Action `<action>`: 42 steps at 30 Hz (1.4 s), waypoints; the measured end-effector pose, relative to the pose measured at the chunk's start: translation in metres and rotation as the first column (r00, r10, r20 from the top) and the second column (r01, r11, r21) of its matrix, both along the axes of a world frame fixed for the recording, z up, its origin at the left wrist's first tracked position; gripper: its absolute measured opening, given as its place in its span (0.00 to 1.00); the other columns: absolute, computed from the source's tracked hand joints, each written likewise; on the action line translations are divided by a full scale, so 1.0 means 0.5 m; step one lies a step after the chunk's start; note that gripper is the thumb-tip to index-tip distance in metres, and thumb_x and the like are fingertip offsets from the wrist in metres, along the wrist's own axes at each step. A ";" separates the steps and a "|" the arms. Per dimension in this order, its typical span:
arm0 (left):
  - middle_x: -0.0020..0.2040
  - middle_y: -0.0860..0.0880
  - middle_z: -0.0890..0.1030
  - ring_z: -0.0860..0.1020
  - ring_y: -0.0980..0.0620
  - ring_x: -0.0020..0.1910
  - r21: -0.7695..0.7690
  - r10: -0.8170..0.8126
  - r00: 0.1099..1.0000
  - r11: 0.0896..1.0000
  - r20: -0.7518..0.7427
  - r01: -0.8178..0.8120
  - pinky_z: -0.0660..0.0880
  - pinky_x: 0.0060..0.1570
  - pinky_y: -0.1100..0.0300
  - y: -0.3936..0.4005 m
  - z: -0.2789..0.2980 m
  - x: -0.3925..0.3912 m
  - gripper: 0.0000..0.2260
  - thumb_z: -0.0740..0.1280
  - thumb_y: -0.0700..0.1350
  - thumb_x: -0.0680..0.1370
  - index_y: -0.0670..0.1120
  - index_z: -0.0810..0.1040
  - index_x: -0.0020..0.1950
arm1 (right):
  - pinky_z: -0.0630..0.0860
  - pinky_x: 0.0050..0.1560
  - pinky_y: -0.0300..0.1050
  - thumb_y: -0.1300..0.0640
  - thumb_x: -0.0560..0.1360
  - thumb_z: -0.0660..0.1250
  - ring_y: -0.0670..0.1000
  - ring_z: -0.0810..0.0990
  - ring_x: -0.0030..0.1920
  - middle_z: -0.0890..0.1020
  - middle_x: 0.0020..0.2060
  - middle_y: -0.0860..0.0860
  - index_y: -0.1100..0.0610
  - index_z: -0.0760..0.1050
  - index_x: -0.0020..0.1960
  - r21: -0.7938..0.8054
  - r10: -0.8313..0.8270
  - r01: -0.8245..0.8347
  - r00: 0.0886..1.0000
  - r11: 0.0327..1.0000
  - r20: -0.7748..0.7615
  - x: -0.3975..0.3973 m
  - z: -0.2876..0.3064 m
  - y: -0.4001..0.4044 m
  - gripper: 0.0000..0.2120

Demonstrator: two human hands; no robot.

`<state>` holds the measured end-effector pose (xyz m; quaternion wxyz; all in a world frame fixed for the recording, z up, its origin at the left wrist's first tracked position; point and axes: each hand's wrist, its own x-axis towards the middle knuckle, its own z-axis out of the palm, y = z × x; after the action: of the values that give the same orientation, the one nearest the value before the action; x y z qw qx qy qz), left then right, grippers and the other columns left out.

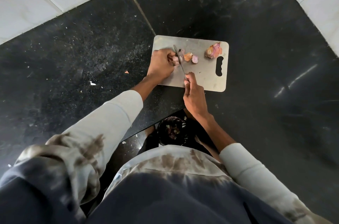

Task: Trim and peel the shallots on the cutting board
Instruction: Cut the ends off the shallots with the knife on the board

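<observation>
A pinkish, partly peeled shallot (178, 57) sits at the left edge of a grey cutting board (205, 71), pinched by the left hand (162, 64); the right hand (194, 95) grips a knife (178, 59) slicing it

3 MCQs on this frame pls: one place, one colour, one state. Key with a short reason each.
1. Where is the heap of peels on the cutting board?
A. by the handle slot
B. under the left hand
C. off the board

2. What colour is the countertop?
A. white
B. black
C. wooden brown

3. What is the right hand doing?
A. resting open
B. holding the knife
C. lifting the board

Key: 1 A, the heap sits at the far corner above the slot. 2 B, dark speckled stone. 3 B, its grip is on the handle while the left hand holds a shallot.
</observation>
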<state>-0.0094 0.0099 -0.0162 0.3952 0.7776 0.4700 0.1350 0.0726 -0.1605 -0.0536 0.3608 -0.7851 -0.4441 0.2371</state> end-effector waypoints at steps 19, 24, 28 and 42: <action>0.52 0.47 0.86 0.84 0.50 0.50 0.049 -0.065 0.996 0.997 -0.055 0.067 0.84 0.54 0.52 0.003 -0.007 -0.014 0.17 0.77 0.34 0.70 0.42 0.84 0.57 | 0.83 0.41 0.50 0.57 0.87 0.60 0.50 0.84 0.38 0.85 0.44 0.48 0.51 0.68 0.69 0.046 -0.076 0.075 0.997 0.996 0.006 0.042 0.018 0.011 0.11; 0.52 0.48 0.86 0.84 0.51 0.50 0.042 -0.048 0.998 0.998 -0.028 0.049 0.83 0.53 0.54 0.007 -0.012 -0.013 0.15 0.78 0.37 0.72 0.43 0.83 0.57 | 0.80 0.36 0.49 0.55 0.88 0.58 0.47 0.82 0.34 0.83 0.41 0.48 0.52 0.68 0.69 0.057 -0.078 0.079 0.997 0.995 -0.025 0.028 0.016 0.012 0.10; 0.52 0.50 0.85 0.83 0.52 0.50 0.043 -0.071 0.997 0.996 -0.022 0.072 0.81 0.52 0.60 0.010 -0.013 -0.023 0.15 0.77 0.39 0.73 0.45 0.82 0.58 | 0.80 0.36 0.51 0.54 0.88 0.58 0.49 0.82 0.35 0.83 0.41 0.50 0.54 0.68 0.69 0.034 -0.091 0.093 0.994 0.995 -0.052 0.016 0.018 0.022 0.11; 0.49 0.56 0.82 0.81 0.57 0.48 -0.014 -0.098 0.994 0.995 0.038 0.099 0.79 0.53 0.61 0.049 -0.001 -0.065 0.11 0.80 0.46 0.73 0.50 0.83 0.54 | 0.80 0.65 0.54 0.42 0.81 0.69 0.56 0.80 0.67 0.80 0.68 0.54 0.52 0.63 0.79 -0.126 -0.208 0.186 0.960 0.974 -0.186 0.032 0.034 0.082 0.31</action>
<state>-0.0418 0.0344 -0.0167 0.4163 0.7939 0.4247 0.1261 0.0886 -0.1195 -0.0367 0.3825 -0.8161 -0.3121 0.3004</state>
